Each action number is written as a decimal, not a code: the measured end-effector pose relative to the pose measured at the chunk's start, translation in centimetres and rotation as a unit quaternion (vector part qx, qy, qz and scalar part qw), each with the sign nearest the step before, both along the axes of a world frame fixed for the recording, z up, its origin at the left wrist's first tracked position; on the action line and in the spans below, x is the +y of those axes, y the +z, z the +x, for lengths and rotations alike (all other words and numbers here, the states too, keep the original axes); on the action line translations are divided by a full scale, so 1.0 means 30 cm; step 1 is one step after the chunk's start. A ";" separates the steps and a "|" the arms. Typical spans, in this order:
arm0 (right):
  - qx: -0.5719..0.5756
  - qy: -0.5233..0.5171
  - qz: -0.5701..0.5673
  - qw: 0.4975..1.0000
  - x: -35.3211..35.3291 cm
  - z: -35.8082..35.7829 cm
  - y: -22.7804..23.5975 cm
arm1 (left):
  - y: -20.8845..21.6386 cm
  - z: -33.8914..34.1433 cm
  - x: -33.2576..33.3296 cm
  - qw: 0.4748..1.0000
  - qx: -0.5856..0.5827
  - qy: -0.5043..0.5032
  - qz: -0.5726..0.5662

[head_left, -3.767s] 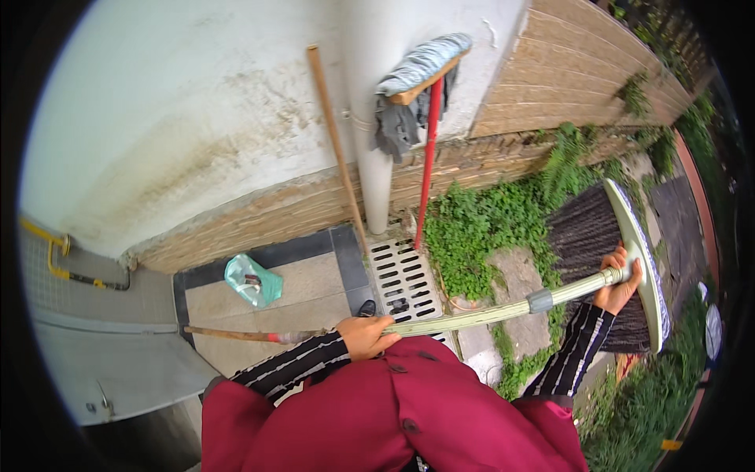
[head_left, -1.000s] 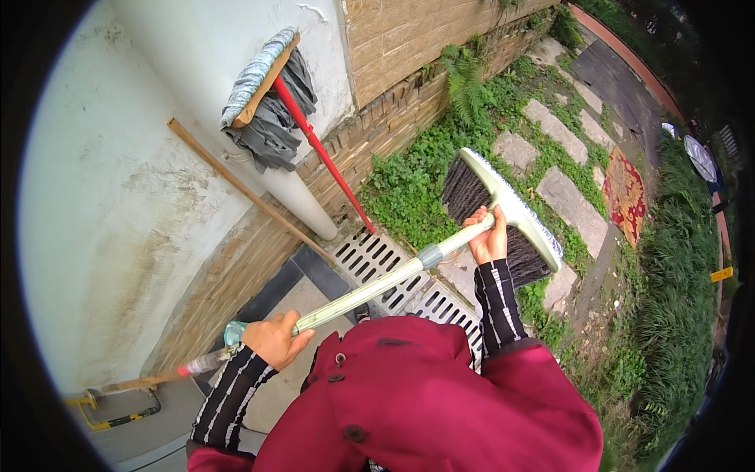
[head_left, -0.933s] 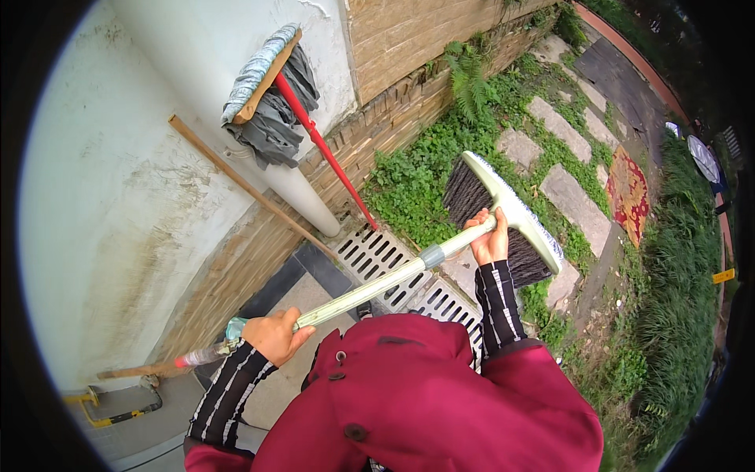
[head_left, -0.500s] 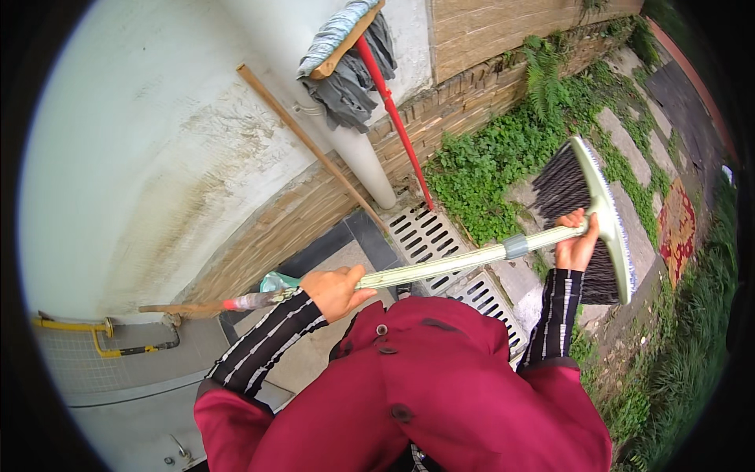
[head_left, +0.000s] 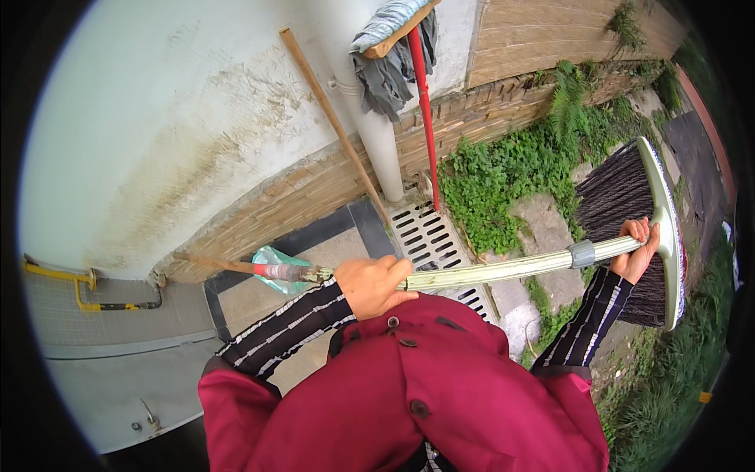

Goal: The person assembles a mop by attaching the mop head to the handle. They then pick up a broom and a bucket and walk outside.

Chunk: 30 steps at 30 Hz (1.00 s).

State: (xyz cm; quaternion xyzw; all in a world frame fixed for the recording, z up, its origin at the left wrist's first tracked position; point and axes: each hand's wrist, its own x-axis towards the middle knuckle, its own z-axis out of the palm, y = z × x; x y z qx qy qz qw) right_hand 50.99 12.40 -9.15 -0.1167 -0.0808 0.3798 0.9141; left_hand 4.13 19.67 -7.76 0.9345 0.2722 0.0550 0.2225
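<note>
A broom (head_left: 487, 271) lies nearly level across my front, its pale ribbed handle held in both hands. My left hand (head_left: 370, 287) is closed round the handle left of the middle. Close to the broom head (head_left: 667, 228), my right hand (head_left: 637, 252) grips the handle's right end. The head is pale green with long dark bristles (head_left: 617, 193) spreading toward the left. Past my left hand the handle runs on through a worn red-and-white wrapped section (head_left: 275, 272) to a brown wooden end (head_left: 212, 263). Each palm is hidden by its fingers.
A grey mop (head_left: 393, 75) with a red pole (head_left: 425, 118) and a wooden stick (head_left: 334, 118) lean at the wall by a white pipe (head_left: 377, 149). Drain grates (head_left: 429, 236) lie below. A green plastic bag (head_left: 279, 259) sits left, yellow pipes (head_left: 59, 271) farther left, plants (head_left: 503, 181) right.
The broom and both hands have shifted to the right in view, the head staying at the right end. The wall, mop and stick also sit farther right, as the view has turned.
</note>
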 end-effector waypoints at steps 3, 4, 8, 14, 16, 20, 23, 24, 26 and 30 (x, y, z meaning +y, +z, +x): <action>0.006 0.003 -0.028 1.000 0.005 0.021 -0.010 | 0.004 0.005 -0.001 0.998 0.036 0.002 -0.045; -0.003 0.002 -0.038 0.999 0.008 0.026 -0.015 | 0.005 0.007 0.000 0.998 0.039 0.001 -0.059; -0.038 -0.011 -0.057 0.998 0.019 0.030 -0.032 | 0.008 0.006 -0.003 0.993 0.050 0.004 -0.111; -0.059 -0.029 -0.046 0.997 0.032 -0.002 0.037 | -0.022 -0.001 -0.012 0.992 0.022 0.011 -0.127; -0.083 -0.013 -0.009 0.996 0.033 -0.019 0.096 | -0.043 0.000 -0.011 0.992 0.017 0.016 -0.126; -0.152 -0.014 0.038 0.987 0.028 -0.060 0.252 | -0.098 0.015 -0.009 0.987 -0.068 0.025 -0.144; -0.190 0.011 0.073 0.979 0.023 -0.102 0.386 | -0.147 0.037 -0.019 0.982 -0.105 0.020 -0.157; -0.212 0.011 0.083 0.974 0.021 -0.122 0.427 | -0.163 0.047 -0.026 0.979 -0.122 0.016 -0.163; -0.269 0.005 0.090 0.959 0.029 -0.171 0.497 | -0.194 0.061 -0.032 0.973 -0.147 0.016 -0.175; -0.355 -0.002 0.086 0.931 0.038 -0.268 0.619 | -0.247 0.103 -0.044 0.963 -0.191 0.037 -0.185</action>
